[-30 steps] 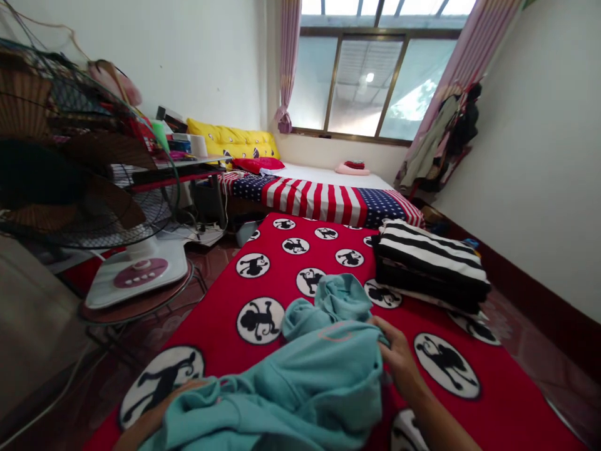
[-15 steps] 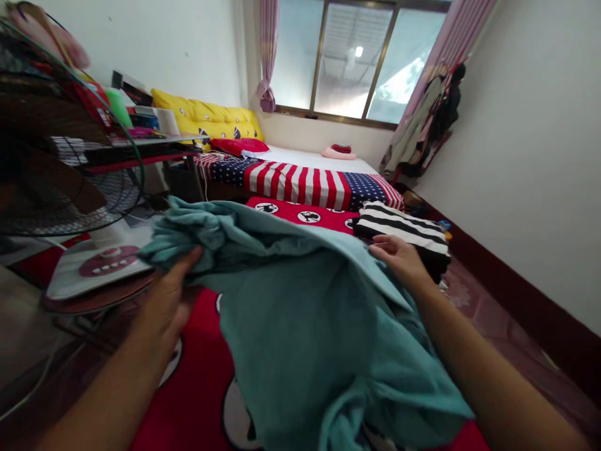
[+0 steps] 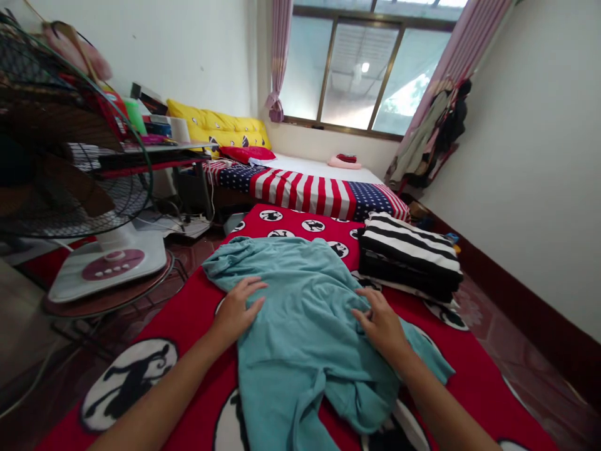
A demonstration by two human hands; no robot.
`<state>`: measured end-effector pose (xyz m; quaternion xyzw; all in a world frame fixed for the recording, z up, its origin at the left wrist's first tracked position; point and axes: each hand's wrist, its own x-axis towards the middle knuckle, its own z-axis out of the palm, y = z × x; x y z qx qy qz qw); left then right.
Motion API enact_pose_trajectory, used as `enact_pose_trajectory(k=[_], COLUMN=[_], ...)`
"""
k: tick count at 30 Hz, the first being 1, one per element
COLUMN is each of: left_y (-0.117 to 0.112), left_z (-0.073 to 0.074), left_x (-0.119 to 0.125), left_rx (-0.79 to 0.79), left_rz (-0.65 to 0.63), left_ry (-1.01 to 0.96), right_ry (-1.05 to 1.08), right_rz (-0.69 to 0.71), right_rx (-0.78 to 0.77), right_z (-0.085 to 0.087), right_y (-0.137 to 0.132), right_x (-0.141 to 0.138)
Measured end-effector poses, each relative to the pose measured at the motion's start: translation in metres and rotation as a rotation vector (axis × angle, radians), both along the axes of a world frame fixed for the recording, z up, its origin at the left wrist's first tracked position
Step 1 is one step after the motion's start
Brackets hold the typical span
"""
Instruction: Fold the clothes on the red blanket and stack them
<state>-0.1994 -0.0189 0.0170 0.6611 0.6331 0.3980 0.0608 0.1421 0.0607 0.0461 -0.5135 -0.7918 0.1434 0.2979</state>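
A teal garment (image 3: 300, 319) lies spread on a red blanket with black-and-white monkey circles (image 3: 192, 313). My left hand (image 3: 237, 307) rests flat on the garment's left side, fingers stretched out. On its right side my right hand (image 3: 382, 322) also presses on the cloth, fingers spread and slightly bent. Neither hand grips anything. A folded pile of black-and-white striped clothes (image 3: 410, 254) sits just beyond my right hand on the blanket.
A standing fan (image 3: 75, 181) on a round stool is at the left. A cluttered low table (image 3: 154, 150) stands behind it. A bed with a stars-and-stripes cover (image 3: 310, 191) and yellow pillows lies ahead under the window. Clothes hang at the right wall.
The teal garment was lifted and shaken out in the air, then laid down flat on the blanket. Both hands let go and now lie open on top of it.
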Motion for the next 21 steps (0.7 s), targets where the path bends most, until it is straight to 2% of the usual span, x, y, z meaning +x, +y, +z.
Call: enact_pose_trajectory(k=[2,4,7,9,11,13,16,18,21], left_y=[0.015,0.026,0.027,0.019,0.007,-0.011,-0.046,-0.071,-0.093], left_z=[-0.001,-0.002,-0.003,0.001,0.01,0.026,0.053,0.07,0.087], left_x=[-0.014,-0.026,-0.032,-0.03,-0.03,-0.036,-0.053,-0.06,-0.057], left_rx=[-0.068,-0.143,-0.224,-0.247,-0.261,-0.283,-0.41,-0.576,-0.838], left_rz=[0.02,0.027,-0.076,-0.157,-0.221,-0.279,-0.394,-0.46,-0.466], left_ry=[0.081,0.155,0.241,0.281,0.293,0.273,0.203,0.132,0.078], right_ry=[-0.124,-0.187,-0.087,0.025,0.121,0.232,0.358,0.259,-0.137], right_rz=[-0.177,-0.3,-0.339,-0.288,-0.19,-0.134,-0.225,-0.219,-0.099], right_rx=[0.021,-0.048,-0.189,-0.261,-0.328,-0.327,-0.152,-0.132,-0.262], right_z=[-0.005,-0.015,-0.033,-0.036,-0.029,-0.012,0.019,0.032,0.038], right_y=[0.012,0.024,0.039,0.044,0.047,0.047,0.042,0.037,0.031], right_x=[0.015,0.031,0.048,0.054,0.059,0.067,0.083,0.091,0.088])
